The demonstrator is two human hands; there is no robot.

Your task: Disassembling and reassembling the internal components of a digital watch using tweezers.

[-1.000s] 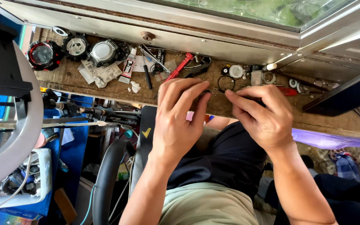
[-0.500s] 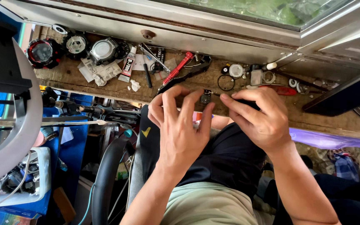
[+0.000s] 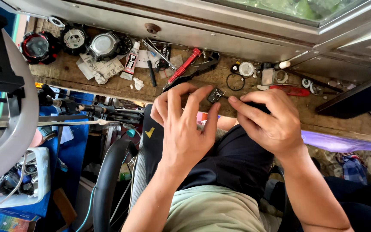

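While a small dark watch module [image 3: 215, 95] is pinched between the left hand [image 3: 185, 124] and right hand [image 3: 267, 122] above the desk [image 3: 108, 81] edge, it could be dropped into the lap if either grip is loosened.

over the worn wooden bench [image 3: 108, 83], the left hand [image 3: 185, 129] and right hand [image 3: 267, 122] pinch a small dark watch part [image 3: 215, 95] between their fingertips, just beside a red-handled tool [image 3: 184, 65], with a black rubber ring [image 3: 235, 81] near it and three watch cases [image 3: 71, 41] well apart along the bench.
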